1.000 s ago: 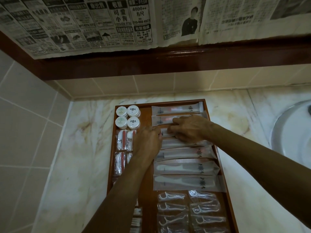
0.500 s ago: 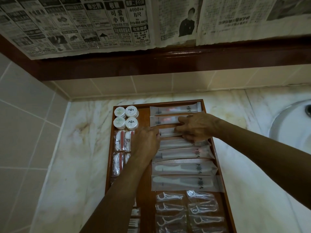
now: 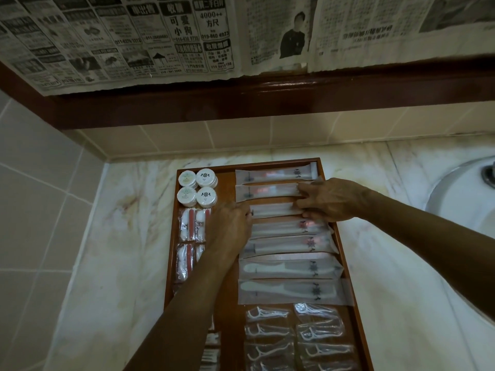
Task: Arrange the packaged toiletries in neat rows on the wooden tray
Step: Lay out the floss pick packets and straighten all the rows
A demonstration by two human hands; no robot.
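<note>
A wooden tray [image 3: 330, 210] lies on the marble counter. Its right column holds several long frosted packets in rows. My left hand [image 3: 230, 226] pinches the left end of the third packet [image 3: 273, 210], and my right hand [image 3: 329, 199] pinches its right end, with some fingers resting on the second packet [image 3: 265, 190]. Round white soap packs [image 3: 197, 187] sit at the tray's far left corner. Below them lie cotton-bud packets [image 3: 191, 224]. Floss-pick packets [image 3: 294, 338] fill the near right part.
A white sink basin [image 3: 466, 199] is set into the counter [image 3: 128, 236] at the right. Tiled walls close the left and back. A dark wooden ledge [image 3: 267, 103] with hanging newspaper sheets [image 3: 160, 41] runs above.
My right hand has slid rightward along the packet to its right end. My left hand has stayed at the left end. The view has shifted slightly.
</note>
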